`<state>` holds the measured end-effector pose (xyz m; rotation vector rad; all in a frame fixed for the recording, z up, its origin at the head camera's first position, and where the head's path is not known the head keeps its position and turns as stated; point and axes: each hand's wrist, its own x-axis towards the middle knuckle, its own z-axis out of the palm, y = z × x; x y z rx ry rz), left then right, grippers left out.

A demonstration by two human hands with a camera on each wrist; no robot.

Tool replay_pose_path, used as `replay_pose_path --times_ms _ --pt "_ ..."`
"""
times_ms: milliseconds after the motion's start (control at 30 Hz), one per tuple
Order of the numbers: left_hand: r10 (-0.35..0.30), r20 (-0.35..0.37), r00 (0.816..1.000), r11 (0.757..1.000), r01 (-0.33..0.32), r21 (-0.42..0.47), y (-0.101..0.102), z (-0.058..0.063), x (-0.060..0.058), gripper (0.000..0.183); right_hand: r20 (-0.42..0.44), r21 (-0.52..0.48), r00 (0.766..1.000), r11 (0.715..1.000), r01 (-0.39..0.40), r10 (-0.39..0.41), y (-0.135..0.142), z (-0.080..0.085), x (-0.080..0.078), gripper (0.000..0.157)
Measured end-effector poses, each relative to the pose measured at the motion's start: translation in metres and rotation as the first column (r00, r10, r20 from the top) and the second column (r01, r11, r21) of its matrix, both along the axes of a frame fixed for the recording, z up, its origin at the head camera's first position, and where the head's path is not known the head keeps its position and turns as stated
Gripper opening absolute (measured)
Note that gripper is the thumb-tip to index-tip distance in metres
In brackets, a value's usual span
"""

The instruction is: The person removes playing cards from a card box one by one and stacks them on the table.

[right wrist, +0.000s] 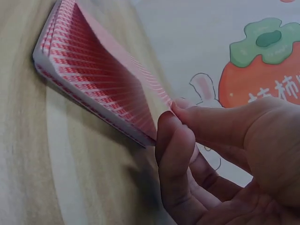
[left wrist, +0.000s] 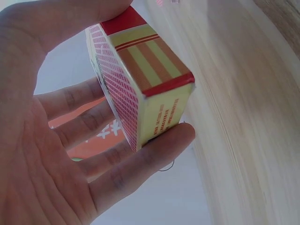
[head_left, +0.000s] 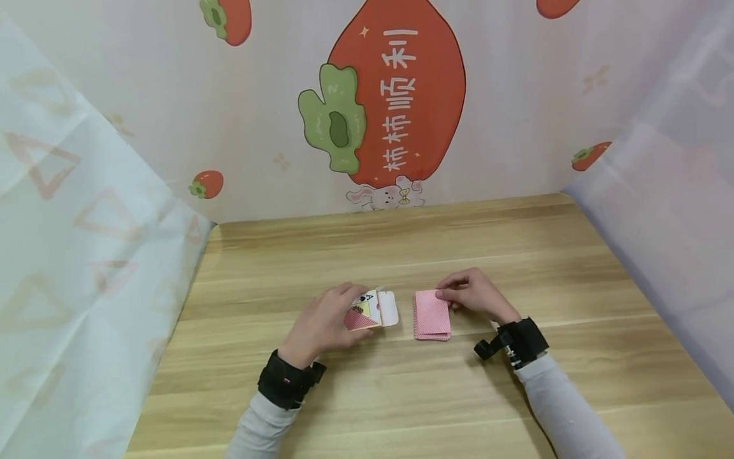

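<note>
Broadly, the tabletop [head_left: 401, 401] spreads beneath the left hand [head_left: 327, 319] and the right hand [head_left: 477, 296]. The left hand holds a card box [head_left: 361, 317] between thumb and fingers, its opened flap [head_left: 390, 308] projecting rightward from that hand. Just left of the right hand, the nearer one, lies the deck [right wrist: 96, 84], apart from the box, its long axis running fore and aft. Finally, the right hand pinches the lifted card [head_left: 432, 311] between thumb and forefinger near its closest corner, holding that side clear of the deck.
</note>
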<state>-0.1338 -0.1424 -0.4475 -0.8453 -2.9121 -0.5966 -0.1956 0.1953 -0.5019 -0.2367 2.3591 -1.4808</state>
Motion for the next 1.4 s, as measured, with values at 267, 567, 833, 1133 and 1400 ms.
replay_pose_path --times_ms 267,567,833,1133,1400 --pt "0.002 0.003 1.0 1.0 -0.002 -0.016 0.001 0.001 -0.001 0.077 -0.056 0.061 0.998 0.998 -0.031 0.034 -0.003 -0.005 0.001 0.012" --pt "0.011 -0.005 1.0 1.0 -0.011 -0.028 0.001 0.002 0.0 0.076 -0.214 0.243 0.975 0.97 -0.009 0.063 -0.01 0.001 0.004 0.007" --pt "-0.011 -0.023 1.0 0.999 0.01 -0.046 0.003 0.002 0.002 0.074 -0.264 0.248 0.962 0.969 0.002 0.066 -0.015 0.008 0.009 0.007" --pt "-0.032 -0.017 0.999 0.999 0.031 -0.041 0.007 -0.001 0.004 0.074 -0.385 0.04 0.919 0.996 -0.077 0.087 -0.033 0.03 0.026 0.008" --pt "-0.077 -0.046 0.996 0.997 0.076 -0.029 0.013 -0.002 0.006 0.072 -0.332 -0.1 0.931 0.976 -0.196 0.153 -0.055 0.039 0.042 0.007"
